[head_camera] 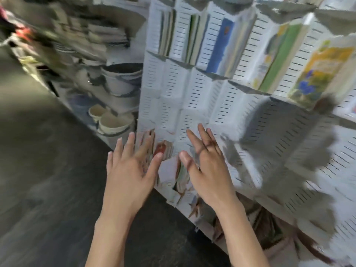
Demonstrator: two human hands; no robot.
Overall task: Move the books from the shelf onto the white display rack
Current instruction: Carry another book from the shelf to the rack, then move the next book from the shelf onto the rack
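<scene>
The white slotted display rack point(194, 93) fills the middle and right of the blurred head view. Its upper pockets hold books: a blue one point(219, 45), a green one point(277, 60) and a yellow one with blue flowers point(319, 74). My left hand point(133, 162) and my right hand point(204, 157) are both stretched out with straight, spread fingers in front of a low pocket. Between them sit a few books, one with a red patch point(160, 149). Neither hand holds anything; whether the fingers touch the books is unclear.
Left of the rack stand stacked white buckets point(123, 78) and pale bowls point(113, 124) near the floor. A shelf with piles of books point(100, 35) runs along the back left. Dark flooring point(38, 151) covers the lower left.
</scene>
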